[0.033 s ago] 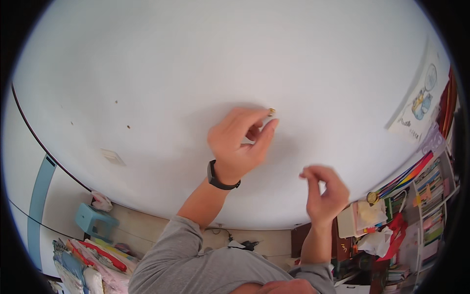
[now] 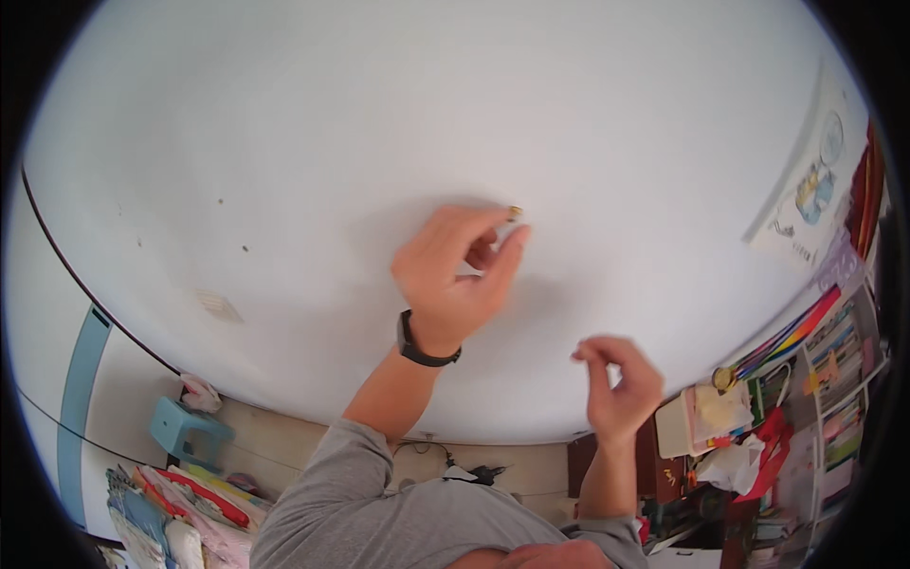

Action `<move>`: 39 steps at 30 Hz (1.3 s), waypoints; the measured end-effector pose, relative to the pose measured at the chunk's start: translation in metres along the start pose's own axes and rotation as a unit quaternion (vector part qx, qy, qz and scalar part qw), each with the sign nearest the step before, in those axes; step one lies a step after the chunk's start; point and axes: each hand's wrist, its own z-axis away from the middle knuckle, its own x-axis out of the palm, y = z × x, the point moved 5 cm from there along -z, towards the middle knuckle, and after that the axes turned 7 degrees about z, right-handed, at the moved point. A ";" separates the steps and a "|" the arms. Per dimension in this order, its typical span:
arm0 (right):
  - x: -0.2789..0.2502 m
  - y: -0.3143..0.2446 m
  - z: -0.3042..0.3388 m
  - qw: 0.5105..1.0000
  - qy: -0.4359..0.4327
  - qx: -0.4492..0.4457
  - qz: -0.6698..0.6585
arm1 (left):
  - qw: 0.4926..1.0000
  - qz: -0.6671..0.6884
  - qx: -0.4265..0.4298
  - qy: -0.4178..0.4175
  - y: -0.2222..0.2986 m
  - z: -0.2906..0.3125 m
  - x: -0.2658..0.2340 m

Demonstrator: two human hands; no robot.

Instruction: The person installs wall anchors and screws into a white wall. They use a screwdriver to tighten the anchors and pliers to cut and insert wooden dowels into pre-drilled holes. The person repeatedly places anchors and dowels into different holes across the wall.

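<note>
My left hand [image 2: 450,270], with a dark band on its wrist, is against the white wall [image 2: 379,114]. Its index fingertip touches a small brass-coloured piece [image 2: 515,213] at the wall, and the thumb tip is just below, in a loose pinch. The kind of piece is too small to tell. Lower and to the right, my right hand [image 2: 626,384] is held up in front of the wall, thumb and index finger pressed together at the tips. Whatever may be between those tips is too small to make out.
Small dark marks [image 2: 245,248] and a pale switch plate [image 2: 218,305] are on the wall at left. A drawn poster [image 2: 806,199] hangs at right. Below stand a blue stool [image 2: 185,427], piled clothes [image 2: 204,512] and a crowded bookshelf [image 2: 829,417].
The view has shifted slightly, so wall marks and hands appear a little further left. My right hand looks slightly lower. Both hands keep their finger poses.
</note>
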 end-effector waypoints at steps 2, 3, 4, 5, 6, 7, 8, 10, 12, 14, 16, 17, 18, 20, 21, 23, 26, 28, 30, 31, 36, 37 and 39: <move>-0.009 0.058 0.063 0.988 -0.031 0.136 -0.071 | 0.999 -0.034 0.014 0.018 -0.001 0.006 0.016; -0.010 0.093 0.103 0.968 -0.069 0.223 -0.088 | 0.995 -0.091 0.035 0.015 -0.002 0.012 0.019; -0.010 0.127 0.145 0.949 -0.089 0.282 -0.111 | 0.990 -0.136 -0.003 0.024 -0.006 0.017 0.020; -0.009 0.164 0.193 0.918 -0.115 0.362 -0.112 | 0.992 -0.109 -0.012 0.059 -0.018 0.019 0.016; -0.009 0.199 0.245 0.880 -0.112 0.436 -0.151 | 0.991 -0.102 -0.027 0.084 -0.026 0.021 0.009; -0.008 0.239 0.307 0.854 -0.095 0.485 -0.162 | 0.985 -0.113 -0.066 0.109 -0.033 0.020 -0.005; -0.015 0.265 0.357 0.833 -0.069 0.524 -0.163 | 0.979 -0.121 -0.069 0.146 -0.018 0.015 -0.012; -0.067 0.304 0.447 0.793 -0.006 0.601 -0.104 | 0.972 -0.161 -0.052 0.163 -0.005 0.020 -0.004; -0.136 0.336 0.520 0.765 0.079 0.639 0.003 | 0.969 -0.184 -0.042 0.162 -0.006 0.024 0.001; -0.214 0.368 0.589 0.738 0.150 0.648 0.113 | 0.967 -0.198 -0.044 0.154 -0.007 0.023 0.013; -0.285 0.396 0.592 0.711 0.181 0.650 0.200 | 0.962 -0.226 -0.033 0.148 0.008 0.011 -0.010; -0.324 0.405 0.594 0.706 0.205 0.599 0.317 | 0.966 -0.218 -0.032 0.137 0.004 0.009 -0.011; -0.360 0.425 0.604 0.677 0.221 0.629 0.312 | 0.962 -0.234 -0.053 0.131 0.001 0.006 -0.009; -0.417 0.460 0.601 0.633 0.222 0.636 0.382 | 0.961 -0.236 -0.074 0.124 -0.004 0.007 -0.004; -0.442 0.475 0.593 0.613 0.217 0.620 0.439 | 0.959 -0.239 -0.085 0.122 -0.005 0.007 -0.003; -0.469 0.499 0.570 0.621 0.254 0.590 0.449 | 0.958 -0.242 -0.096 0.123 -0.003 0.006 -0.001; -0.486 0.515 0.527 0.648 0.237 0.529 0.494 | 0.960 -0.231 -0.094 0.126 -0.004 -0.002 -0.001; -0.481 0.532 0.508 0.677 0.164 0.492 0.521 | 0.960 -0.229 -0.103 0.126 -0.003 -0.005 -0.009; -0.474 0.545 0.499 0.680 0.083 0.492 0.538 | 0.958 -0.232 -0.112 0.128 0.000 -0.002 -0.010; -0.471 0.551 0.497 0.679 0.043 0.489 0.547 | 0.957 -0.232 -0.118 0.131 0.001 -0.001 -0.006; -0.469 0.559 0.493 0.656 -0.075 0.498 0.562 | 0.972 -0.170 -0.111 0.119 -0.008 -0.005 -0.016; -0.467 0.559 0.493 0.658 -0.090 0.503 0.553 | 0.977 -0.136 -0.113 0.116 -0.014 -0.011 -0.029; -0.469 0.545 0.502 0.682 -0.041 0.515 0.518 | 0.985 -0.087 -0.115 0.092 -0.026 -0.018 -0.044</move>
